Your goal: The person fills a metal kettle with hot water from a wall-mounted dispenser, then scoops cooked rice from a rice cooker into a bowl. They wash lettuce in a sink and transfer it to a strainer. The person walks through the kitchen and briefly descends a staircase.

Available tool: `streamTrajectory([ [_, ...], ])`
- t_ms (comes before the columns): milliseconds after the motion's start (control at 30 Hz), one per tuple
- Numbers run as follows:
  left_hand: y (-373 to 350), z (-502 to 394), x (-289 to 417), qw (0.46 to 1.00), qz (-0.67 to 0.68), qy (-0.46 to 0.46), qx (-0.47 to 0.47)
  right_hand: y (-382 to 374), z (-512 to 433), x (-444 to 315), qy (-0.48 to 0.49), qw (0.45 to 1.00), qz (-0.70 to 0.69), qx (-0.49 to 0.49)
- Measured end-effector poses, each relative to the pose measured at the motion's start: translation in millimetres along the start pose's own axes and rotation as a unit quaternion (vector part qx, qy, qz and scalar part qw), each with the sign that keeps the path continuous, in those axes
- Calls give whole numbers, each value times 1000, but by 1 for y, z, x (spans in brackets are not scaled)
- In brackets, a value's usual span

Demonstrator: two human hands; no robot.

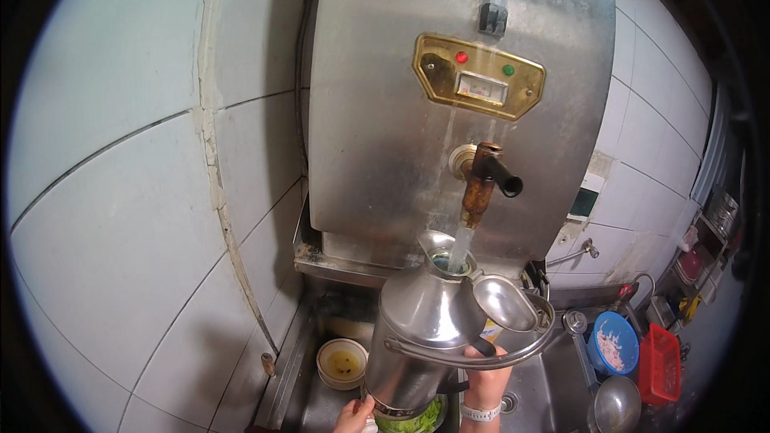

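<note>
A large stainless-steel jug (415, 313) is held under the spout of a brass tap (476, 198), its hinged lid (506, 302) flipped open. A stream of water (462, 246) runs from the tap into the jug's mouth. My right hand (486, 376) grips the jug's dark side handle and wears a pale wristband (480, 413). Low in the view, my left hand (352, 416) holds the jug's base rim, with its fingers partly hidden. A metal bail handle (463, 362) loops around the jug's front.
The tap sticks out of a steel water boiler (373, 132) with indicator lights. Below lie a steel sink (541, 373), a bowl of yellowish liquid (341, 364) and green leaves (415, 421). A blue basin (615, 343), red basket (659, 364) and metal bowl (616, 404) stand right.
</note>
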State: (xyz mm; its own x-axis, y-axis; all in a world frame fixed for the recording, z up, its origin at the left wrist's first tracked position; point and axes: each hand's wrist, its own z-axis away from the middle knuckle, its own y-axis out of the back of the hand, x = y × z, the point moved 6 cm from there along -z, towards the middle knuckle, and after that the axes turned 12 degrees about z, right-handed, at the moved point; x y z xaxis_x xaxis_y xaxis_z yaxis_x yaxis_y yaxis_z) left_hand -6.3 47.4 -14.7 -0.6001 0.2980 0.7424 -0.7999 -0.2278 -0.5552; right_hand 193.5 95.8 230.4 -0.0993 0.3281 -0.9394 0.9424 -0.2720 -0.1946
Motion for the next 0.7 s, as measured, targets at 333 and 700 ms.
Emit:
streamTrajectory([
  [333, -5, 8, 6, 999, 14, 29, 8, -2, 3, 0, -14, 999, -33, 12],
  [700, -12, 19, 14, 998, -17, 60, 30, 0, 3, 1, 4, 1000, -20, 22],
])
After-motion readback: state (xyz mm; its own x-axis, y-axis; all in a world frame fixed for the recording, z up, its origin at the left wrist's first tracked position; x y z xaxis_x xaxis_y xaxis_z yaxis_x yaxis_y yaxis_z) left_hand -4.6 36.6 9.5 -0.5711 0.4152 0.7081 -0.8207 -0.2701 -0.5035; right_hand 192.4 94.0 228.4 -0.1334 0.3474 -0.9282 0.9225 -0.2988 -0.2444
